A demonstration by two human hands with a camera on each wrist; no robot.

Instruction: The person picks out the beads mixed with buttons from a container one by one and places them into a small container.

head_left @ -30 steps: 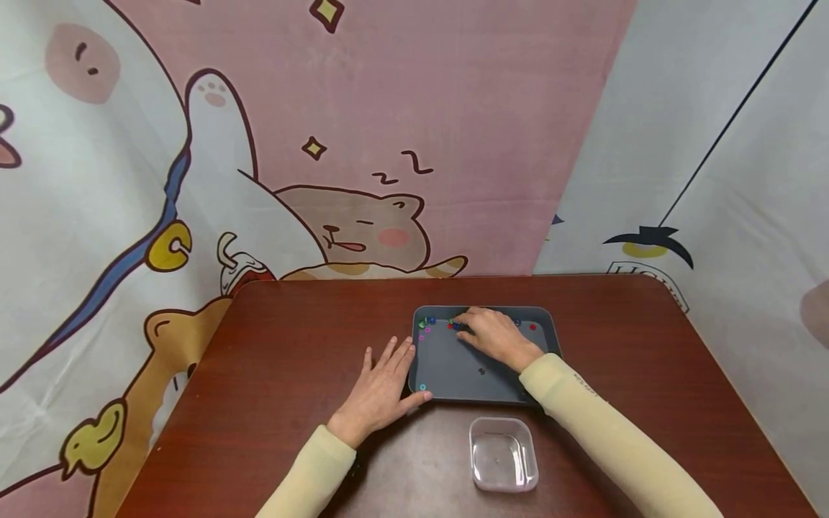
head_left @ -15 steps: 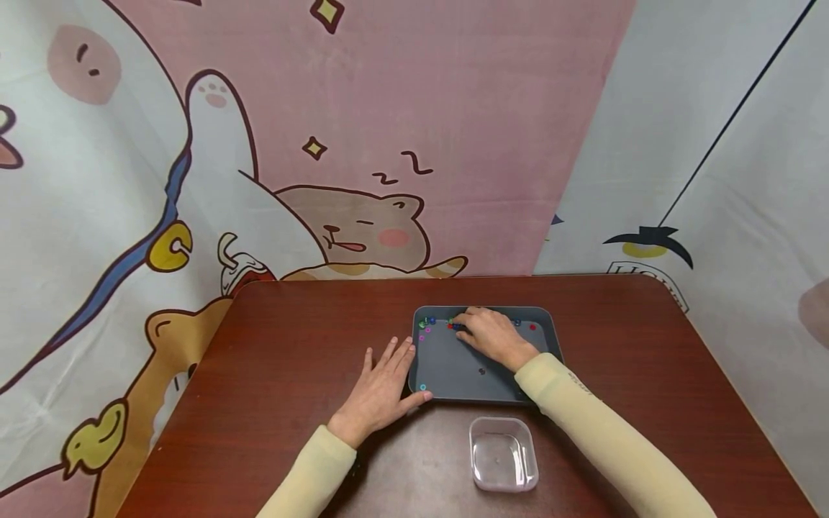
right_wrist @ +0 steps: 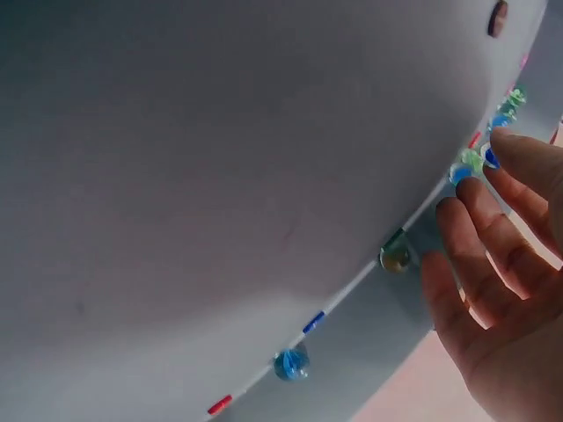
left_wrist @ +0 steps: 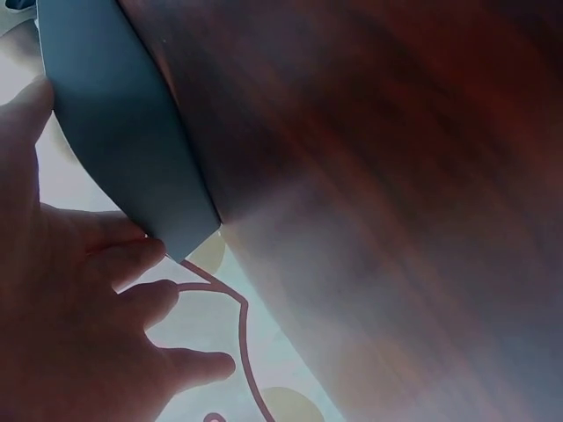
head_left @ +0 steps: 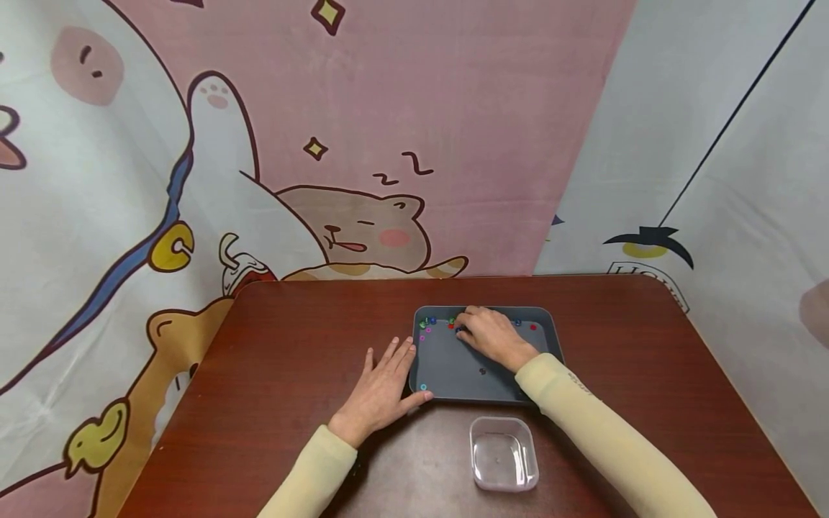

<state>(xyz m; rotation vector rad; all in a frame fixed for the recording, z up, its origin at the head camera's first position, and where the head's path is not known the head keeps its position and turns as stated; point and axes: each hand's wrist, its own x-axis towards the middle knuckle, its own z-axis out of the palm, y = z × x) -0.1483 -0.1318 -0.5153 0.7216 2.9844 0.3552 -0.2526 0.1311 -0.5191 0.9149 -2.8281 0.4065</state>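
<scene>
A dark grey tray lies on the table, holding several glass marbles and small coloured rings along its far side. My left hand rests at the tray's left edge, fingers spread, thumb at the near corner; the left wrist view has its fingertips against the tray wall. Over the far side, my right hand pinches a blue marble between thumb and forefinger. Beside it sit another blue marble and a green one. The other right fingers are loosely bent.
A clear square plastic box stands on the table in front of the tray. Inside the tray are a cyan ring at the near left, magenta rings at the left, a small dark piece and a red piece.
The blue marble at my right fingertips has shifted slightly toward me, away from the red and green pieces. My left hand stays where it was.
</scene>
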